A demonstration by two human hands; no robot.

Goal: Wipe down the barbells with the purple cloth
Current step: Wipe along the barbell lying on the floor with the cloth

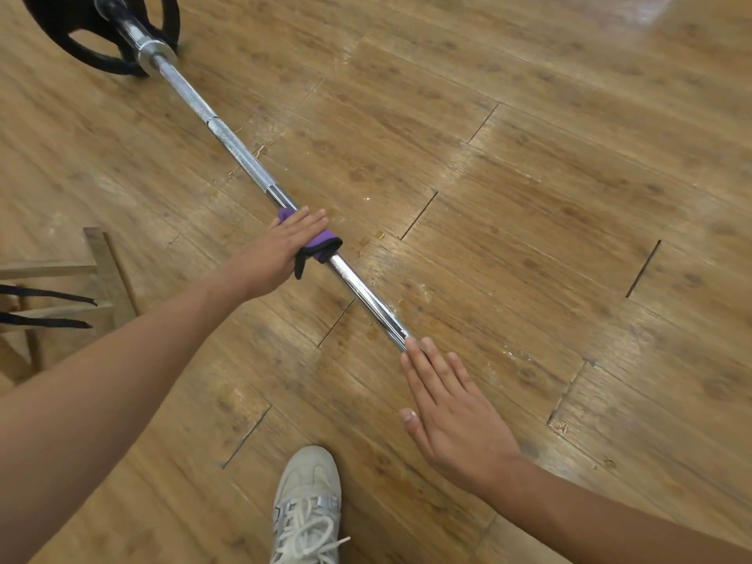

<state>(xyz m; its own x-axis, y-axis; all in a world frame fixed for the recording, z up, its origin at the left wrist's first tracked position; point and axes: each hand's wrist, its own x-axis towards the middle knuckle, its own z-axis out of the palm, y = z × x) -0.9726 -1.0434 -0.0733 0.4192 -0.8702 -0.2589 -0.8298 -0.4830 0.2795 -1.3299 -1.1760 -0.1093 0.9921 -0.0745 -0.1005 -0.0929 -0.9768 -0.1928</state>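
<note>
Right hand (pixel 447 413) is hovering flat, closest to the lens, while the left hand (pixel 285 242) is doing the wiping

Purple cloth (pixel 321 247) is sitting wrapped on the barbell (pixel 240 156) about mid-shaft, left hand pressing it down. That grip isn't clenching: fingers are lying straight across the top, thumb hidden. Right grip is released too, tips at the bar, can't tell if they're touching. I'm guessing it's roughly halfway, since the knurled stretch and sleeve up by the black plate (pixel 81 38) are probably still waiting, and no other barbells are showing. Bar is lying on the wooden floor (pixel 529 156), white sneaker (pixel 307 506) nearby.
</note>
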